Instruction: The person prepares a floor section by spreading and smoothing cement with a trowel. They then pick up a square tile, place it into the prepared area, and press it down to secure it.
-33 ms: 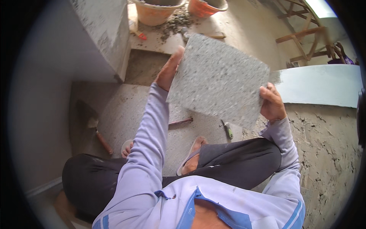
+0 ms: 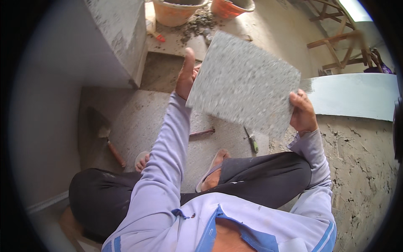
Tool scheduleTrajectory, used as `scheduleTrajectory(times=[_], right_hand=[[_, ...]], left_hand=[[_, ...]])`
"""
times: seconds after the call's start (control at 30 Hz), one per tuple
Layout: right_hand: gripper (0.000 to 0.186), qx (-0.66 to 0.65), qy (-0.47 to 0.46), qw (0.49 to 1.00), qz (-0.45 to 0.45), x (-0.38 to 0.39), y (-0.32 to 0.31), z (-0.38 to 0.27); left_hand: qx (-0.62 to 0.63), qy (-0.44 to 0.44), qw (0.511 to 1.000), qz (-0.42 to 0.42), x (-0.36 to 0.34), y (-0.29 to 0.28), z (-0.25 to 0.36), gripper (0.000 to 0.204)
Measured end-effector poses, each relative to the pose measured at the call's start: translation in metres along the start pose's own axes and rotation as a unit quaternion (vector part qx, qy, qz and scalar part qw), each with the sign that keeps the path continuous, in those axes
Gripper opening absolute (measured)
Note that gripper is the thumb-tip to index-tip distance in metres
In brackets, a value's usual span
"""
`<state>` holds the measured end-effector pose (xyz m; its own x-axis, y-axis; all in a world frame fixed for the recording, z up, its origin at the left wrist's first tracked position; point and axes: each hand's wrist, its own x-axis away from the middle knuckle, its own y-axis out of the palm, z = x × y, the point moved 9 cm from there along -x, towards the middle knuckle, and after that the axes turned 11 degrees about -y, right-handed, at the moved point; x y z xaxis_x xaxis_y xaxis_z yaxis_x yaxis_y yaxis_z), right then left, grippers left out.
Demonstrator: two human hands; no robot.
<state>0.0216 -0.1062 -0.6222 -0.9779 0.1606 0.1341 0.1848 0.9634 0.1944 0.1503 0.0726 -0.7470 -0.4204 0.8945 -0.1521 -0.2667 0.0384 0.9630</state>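
A square grey speckled tile is held up in front of me, tilted, over the floor. At its left edge is my left hand, the thumb raised clear of the face and the fingers bent at the edge, partly hidden behind the tile. My right hand grips the lower right edge, its thumb on the face and its other fingers mostly out of sight. Beneath the tile, a green-handled tool and a thin reddish stick lie on the speckled floor. A wooden-handled trowel rests at the left.
Two buckets, one pale orange and one red-orange, stand at the far side near crumbled mortar. A wall corner juts in at left. Rough mortar covers the right, beside a pale panel and wooden trestles.
My left thumb has come away from the tile's edge and now points up. The tile stays between both hands. The whole view has shifted slightly.
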Motion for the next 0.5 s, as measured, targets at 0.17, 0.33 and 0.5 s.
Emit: scheduleTrajectory(times=[0.17,0.33,0.5], right_hand=[[0.040,-0.011,-0.014,1.000,-0.019,-0.040,0.016,0.004],[0.046,0.031,0.010,0.995,-0.093,-0.083,0.041,0.030],[0.051,0.203,0.063,0.964,-0.160,-0.101,0.076,0.055]], left_hand=[[0.035,0.088,0.971,-0.220,0.021,0.047,-0.024,0.079],[-0.054,0.118,0.979,0.156,0.027,-0.009,-0.017,0.035],[0.006,0.173,0.952,0.252,0.051,-0.060,-0.010,0.017]])
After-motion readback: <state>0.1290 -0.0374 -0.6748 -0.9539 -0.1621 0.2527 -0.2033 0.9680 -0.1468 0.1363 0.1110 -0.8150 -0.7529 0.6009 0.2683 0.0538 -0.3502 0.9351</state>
